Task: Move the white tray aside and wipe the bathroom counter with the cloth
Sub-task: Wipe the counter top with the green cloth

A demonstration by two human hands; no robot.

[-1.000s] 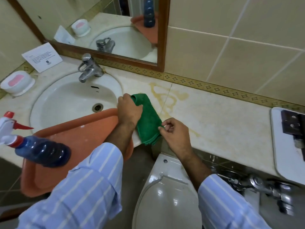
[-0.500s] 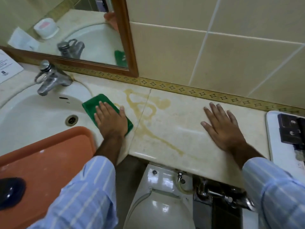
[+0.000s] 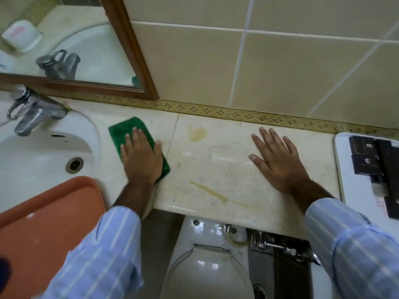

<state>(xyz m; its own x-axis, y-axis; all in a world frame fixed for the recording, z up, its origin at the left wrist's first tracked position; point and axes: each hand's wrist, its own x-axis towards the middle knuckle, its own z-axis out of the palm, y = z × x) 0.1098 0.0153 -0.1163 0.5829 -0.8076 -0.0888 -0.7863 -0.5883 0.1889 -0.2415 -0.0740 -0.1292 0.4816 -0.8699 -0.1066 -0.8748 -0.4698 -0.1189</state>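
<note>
The left hand (image 3: 141, 159) lies palm down on the green cloth (image 3: 121, 131), fingers straight and slightly spread, pressing it flat rather than gripping it; the cloth shows beyond the fingertips and along the thumb side of the hand. Cloth and hand sit on the beige stone counter (image 3: 218, 160), just beside the rim of the white sink (image 3: 43, 152), which serves here as the landmark. On the side of the cloth away from the sink, a thin seam crosses the counter, and past it a small yellowish stain (image 3: 197, 134) sits toward the wall, with a thin yellowish streak (image 3: 218, 194) nearer the counter's front edge. Farther still from the sink, the right hand (image 3: 278, 160) rests flat on the bare counter, fingers extended and fanned apart, holding nothing. The white tray (image 3: 343, 169) lies at the end of the counter farthest from the sink, well apart from the cloth, just beyond the right hand, with dark boxy items (image 3: 367, 156) resting on it. At the sink's back rim stands a metal faucet (image 3: 32, 113), and above that a wood-framed mirror (image 3: 133, 50) hangs on the tiled wall. An orange tray (image 3: 49, 212) overlaps the sink's front edge, close to the left forearm. Below the counter's front edge, on the side away from the sink, a white toilet (image 3: 207, 266) is visible between the two striped blue sleeves (image 3: 103, 255).
</note>
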